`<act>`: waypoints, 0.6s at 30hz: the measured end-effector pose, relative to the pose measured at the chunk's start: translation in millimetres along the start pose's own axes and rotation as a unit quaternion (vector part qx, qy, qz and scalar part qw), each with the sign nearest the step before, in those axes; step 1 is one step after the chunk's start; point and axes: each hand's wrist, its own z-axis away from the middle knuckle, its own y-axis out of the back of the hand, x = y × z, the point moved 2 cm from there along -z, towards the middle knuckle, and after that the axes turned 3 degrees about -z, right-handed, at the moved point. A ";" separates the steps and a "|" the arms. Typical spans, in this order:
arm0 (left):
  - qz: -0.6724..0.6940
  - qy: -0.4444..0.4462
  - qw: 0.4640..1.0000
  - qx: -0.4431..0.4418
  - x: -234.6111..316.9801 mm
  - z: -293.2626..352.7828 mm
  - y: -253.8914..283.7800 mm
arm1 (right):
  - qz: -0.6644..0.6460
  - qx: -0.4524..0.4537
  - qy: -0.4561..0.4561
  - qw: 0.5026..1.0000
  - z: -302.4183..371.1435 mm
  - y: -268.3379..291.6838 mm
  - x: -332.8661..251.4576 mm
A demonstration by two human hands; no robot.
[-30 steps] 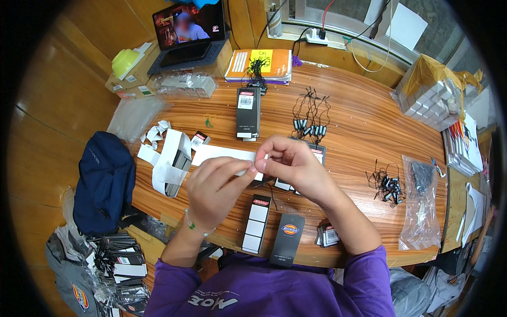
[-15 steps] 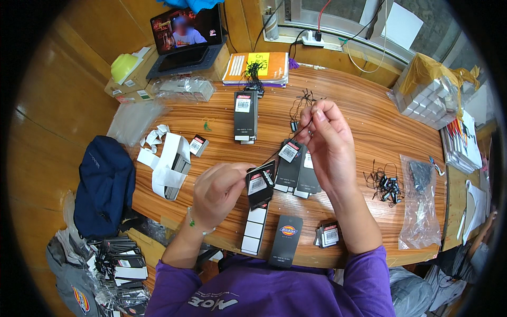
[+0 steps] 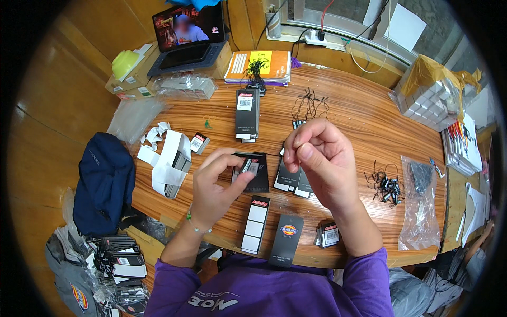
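Observation:
My left hand (image 3: 214, 185) pinches black hang tags (image 3: 257, 182) between thumb and fingers. A small black string seal with pale lettering (image 3: 246, 166) lies across them. To the right, my right hand (image 3: 325, 161) is raised with thumb and fingertips pressed together; anything between them is too small to make out. Below it, more dark tags (image 3: 285, 181) lie partly hidden on the table. Nearer me are a dark tag with white label panels (image 3: 255, 224), a grey tag with a colourful oval logo (image 3: 285, 240) and a small stickered stack (image 3: 328, 234).
Strung tags (image 3: 246, 119) lie at the back, with loose black strings (image 3: 310, 105) beside them. More seals (image 3: 388, 185) and a clear bag (image 3: 421, 211) sit right. A white label roll (image 3: 171, 164) is left. A tablet (image 3: 189, 26) and a wrapped box stack (image 3: 428, 95) stand behind.
The black string stretched between my hands no longer shows. My left hand has turned the tags flatter and moved them slightly left and away. My right hand has come lower, fingertips still together.

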 end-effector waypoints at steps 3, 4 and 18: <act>-0.001 -0.013 0.999 0.037 -1.8 -0.6 0.8 | 0.153 0.022 -0.024 0.988 0.4 -6.4 -1.4; 0.006 -0.007 0.999 0.037 -0.8 0.4 2.8 | 0.218 0.031 -0.031 0.975 -0.3 -8.7 -0.6; -0.025 -0.004 1.000 0.011 6.5 1.8 1.3 | 0.334 -0.041 -0.059 0.940 -0.2 -11.6 14.5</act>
